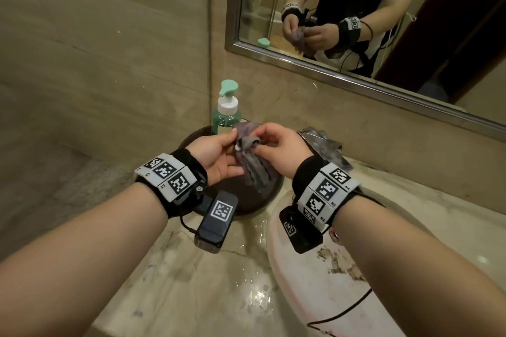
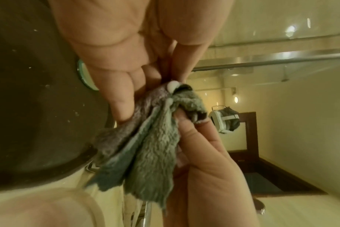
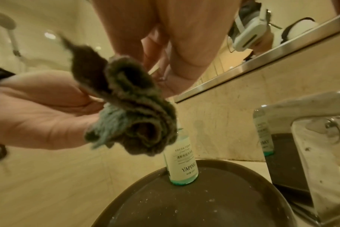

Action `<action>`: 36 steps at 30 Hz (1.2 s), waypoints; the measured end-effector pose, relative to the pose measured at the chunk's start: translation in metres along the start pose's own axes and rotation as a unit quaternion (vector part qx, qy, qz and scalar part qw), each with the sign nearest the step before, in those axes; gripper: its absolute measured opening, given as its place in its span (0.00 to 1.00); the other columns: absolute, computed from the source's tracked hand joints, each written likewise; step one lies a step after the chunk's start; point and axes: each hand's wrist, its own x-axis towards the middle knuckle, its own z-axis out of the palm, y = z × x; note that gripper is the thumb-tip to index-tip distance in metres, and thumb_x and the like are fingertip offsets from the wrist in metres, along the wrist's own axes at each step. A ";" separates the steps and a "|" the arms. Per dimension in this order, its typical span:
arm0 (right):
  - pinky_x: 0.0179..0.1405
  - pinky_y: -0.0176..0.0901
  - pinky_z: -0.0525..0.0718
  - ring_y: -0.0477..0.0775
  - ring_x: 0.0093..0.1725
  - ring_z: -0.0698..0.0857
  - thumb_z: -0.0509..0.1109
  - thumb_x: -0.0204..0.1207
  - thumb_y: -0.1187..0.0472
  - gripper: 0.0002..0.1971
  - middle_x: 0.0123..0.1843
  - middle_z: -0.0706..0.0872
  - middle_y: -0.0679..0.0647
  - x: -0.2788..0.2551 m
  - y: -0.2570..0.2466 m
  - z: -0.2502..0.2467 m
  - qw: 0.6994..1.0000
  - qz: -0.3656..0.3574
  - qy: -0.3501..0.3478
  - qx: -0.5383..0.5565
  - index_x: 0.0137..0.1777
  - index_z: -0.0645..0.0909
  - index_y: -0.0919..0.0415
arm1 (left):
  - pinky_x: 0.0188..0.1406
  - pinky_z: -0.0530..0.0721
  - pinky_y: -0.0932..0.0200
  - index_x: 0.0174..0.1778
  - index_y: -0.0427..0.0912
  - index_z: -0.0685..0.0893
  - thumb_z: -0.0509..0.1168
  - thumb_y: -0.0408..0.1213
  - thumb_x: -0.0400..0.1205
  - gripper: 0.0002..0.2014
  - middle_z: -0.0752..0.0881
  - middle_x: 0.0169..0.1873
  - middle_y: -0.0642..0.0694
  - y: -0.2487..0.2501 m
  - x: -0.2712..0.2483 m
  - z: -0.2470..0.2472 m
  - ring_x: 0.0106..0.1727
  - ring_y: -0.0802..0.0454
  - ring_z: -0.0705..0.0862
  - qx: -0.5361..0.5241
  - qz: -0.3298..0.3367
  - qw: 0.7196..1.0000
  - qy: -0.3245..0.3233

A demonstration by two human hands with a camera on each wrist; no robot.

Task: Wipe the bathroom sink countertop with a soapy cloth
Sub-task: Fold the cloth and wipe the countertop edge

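Both hands hold a bunched grey-green cloth (image 1: 253, 157) in the air above a dark round tray (image 1: 252, 200) at the back of the marble countertop (image 1: 197, 282). My left hand (image 1: 219, 154) pinches the cloth's upper left part. My right hand (image 1: 273, 149) pinches its top fold from the right. A white dab of foam (image 2: 173, 86) sits on the cloth's top edge between the fingertips. The cloth (image 2: 145, 145) hangs down in folds; in the right wrist view the cloth (image 3: 130, 107) covers most of the right hand's fingers.
A green soap pump bottle (image 1: 226, 109) stands on the tray's far edge, just behind the hands. A chrome faucet (image 1: 323, 145) is right of them, with the pale sink basin (image 1: 315, 268) below. A framed mirror (image 1: 356, 68) hangs on the back wall. Water lies on the countertop's near part.
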 end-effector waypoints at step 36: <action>0.40 0.40 0.79 0.48 0.37 0.79 0.67 0.76 0.69 0.16 0.36 0.81 0.45 0.016 0.008 -0.017 0.998 -0.003 0.047 0.049 0.36 0.74 0.46 | 0.26 0.89 0.54 0.46 0.44 0.81 0.51 0.35 0.88 0.13 0.90 0.29 0.49 0.005 0.017 0.004 0.28 0.57 0.91 0.033 0.047 0.998 -0.023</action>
